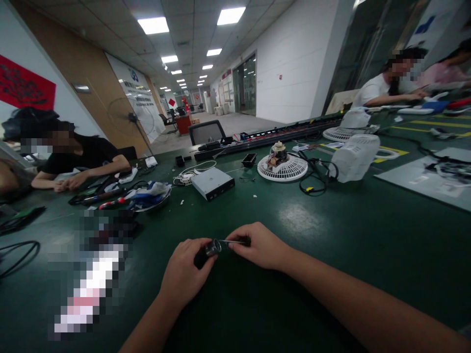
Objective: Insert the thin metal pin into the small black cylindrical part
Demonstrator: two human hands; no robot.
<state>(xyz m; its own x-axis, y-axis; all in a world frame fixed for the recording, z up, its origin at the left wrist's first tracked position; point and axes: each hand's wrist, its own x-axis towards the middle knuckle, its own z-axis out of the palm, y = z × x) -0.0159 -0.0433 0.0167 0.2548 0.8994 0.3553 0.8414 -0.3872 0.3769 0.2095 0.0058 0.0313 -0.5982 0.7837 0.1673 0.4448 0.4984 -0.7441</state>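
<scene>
1. Hands meet low over the green table (331, 235), nearer the camera than the grey box (212, 183), which serves as landmark here.
2. Left hand (184, 274) is curled closed around a small dark cylindrical part (208, 251); its metal-ringed end pokes out toward the right hand.
3. Right hand (261, 245) pinches a thin tool (235, 241) between thumb and fingers, closed on it; the tool's slim shaft runs level to the cylinder's ringed end and touches it, or nearly so, I cannot tell which.
4. Cylindrical part sits just above the tabletop, on the camera side of the grey box, well apart from it.
5. White fan grille (282, 168) with a motor on top lies right of the grey box, near it.
6. White fan housing (355, 157) lies farther right, with a black cable (312, 181) looped between it and the grille.
7. Coiled white cord (187, 175) lies just left of the box.
8. Round tray of mixed parts (147, 196) sits farther left; a seated person's hand (69, 182) rests beyond it.
9. Another seated person (382, 86) works far right of the box, at the table's far side.
</scene>
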